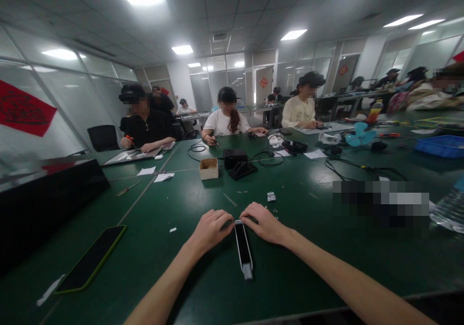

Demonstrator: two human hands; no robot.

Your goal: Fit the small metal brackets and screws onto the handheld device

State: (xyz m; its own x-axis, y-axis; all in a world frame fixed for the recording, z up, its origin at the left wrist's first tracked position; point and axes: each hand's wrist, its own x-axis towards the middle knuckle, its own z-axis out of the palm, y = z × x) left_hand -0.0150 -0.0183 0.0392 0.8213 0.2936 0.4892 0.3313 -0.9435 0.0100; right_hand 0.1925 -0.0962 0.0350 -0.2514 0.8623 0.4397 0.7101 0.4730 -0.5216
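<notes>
A long narrow device (243, 247) with a dark face and a pale rim lies on the green table (152, 257), its grey end toward me. At its far end, my left hand (213, 226) touches the left corner with curled fingertips. My right hand (261, 221) meets the opposite corner, its fingers bent and pressed together. Both hands pinch at that end; whatever small part is between the fingertips is hidden. Just beyond my right hand are a small silvery metal piece (271, 197) and several tiny bits.
A green-edged phone (92, 260) lies left, near a screwdriver (129, 188). Ahead stand a small open box (209, 169) and a black device (235, 158). Cables, a blue fan (360, 134), a blue tray (440, 146) and a clear bottle (451, 206) are right. People sit across the table.
</notes>
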